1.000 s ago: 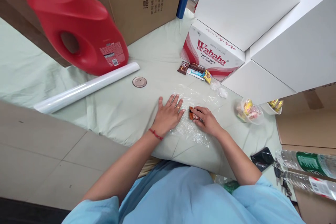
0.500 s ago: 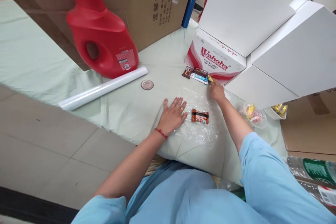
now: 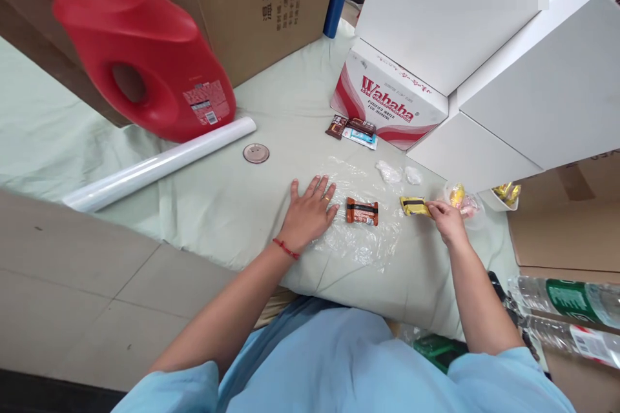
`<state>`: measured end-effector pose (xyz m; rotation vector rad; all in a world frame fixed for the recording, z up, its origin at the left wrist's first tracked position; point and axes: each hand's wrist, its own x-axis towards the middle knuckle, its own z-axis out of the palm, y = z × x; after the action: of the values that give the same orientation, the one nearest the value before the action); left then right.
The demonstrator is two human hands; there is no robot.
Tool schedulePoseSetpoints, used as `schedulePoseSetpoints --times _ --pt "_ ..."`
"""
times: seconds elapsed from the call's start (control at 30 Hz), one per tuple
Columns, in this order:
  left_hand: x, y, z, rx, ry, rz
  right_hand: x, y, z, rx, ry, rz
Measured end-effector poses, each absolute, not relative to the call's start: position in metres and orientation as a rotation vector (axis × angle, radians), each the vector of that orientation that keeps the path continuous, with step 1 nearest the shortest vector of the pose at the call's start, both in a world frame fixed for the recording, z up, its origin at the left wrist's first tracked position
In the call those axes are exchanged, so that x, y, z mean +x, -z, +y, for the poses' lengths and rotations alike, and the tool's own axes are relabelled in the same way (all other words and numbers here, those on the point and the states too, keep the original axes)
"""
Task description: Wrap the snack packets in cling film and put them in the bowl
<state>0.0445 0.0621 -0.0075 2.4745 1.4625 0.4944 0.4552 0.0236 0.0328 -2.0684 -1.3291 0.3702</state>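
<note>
My left hand (image 3: 310, 210) lies flat with fingers spread, pressing the left edge of a clear plastic film sheet (image 3: 334, 248). On the film rests an orange-brown wrapped snack (image 3: 362, 212). To the right, my right hand (image 3: 446, 219) pinches the end of a yellow wrapped snack (image 3: 414, 206), just beside the film's right side. Two crumpled bits of clear plastic (image 3: 388, 172) lie beyond it. A few small packets, brown ones (image 3: 336, 126) and a blue-and-white one (image 3: 361, 137), sit against the Wahaba carton (image 3: 387, 100).
A red detergent jug (image 3: 165, 71) and a long roll of clear film (image 3: 165, 164) occupy the left. Near the roll lies a round flat disc (image 3: 256, 153). White boxes (image 3: 533, 84) stand right, with a tub of sweets (image 3: 477, 210) below. Plastic bottles (image 3: 571, 300) lie lower right.
My right hand has moved from beside the carton towards me and to the right, bringing the yellow wrapped snack with it. My left hand stays on the film.
</note>
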Motion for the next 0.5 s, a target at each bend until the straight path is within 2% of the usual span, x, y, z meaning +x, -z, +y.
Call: schedulePoseSetpoints --times 0.13,0.33,0.5 --pt "0.045 0.006 0.062 2.488 -0.473 1.479 0.428 -0.036 0.022 -2.070 -0.153 -1.549" --pt "0.046 0.003 0.061 2.522 -0.423 1.504 0.337 -0.043 0.029 -1.451 -0.419 -2.251" --pt "0.047 0.003 0.061 2.530 -0.413 1.507 0.309 -0.040 0.035 -1.404 -0.478 -2.483"
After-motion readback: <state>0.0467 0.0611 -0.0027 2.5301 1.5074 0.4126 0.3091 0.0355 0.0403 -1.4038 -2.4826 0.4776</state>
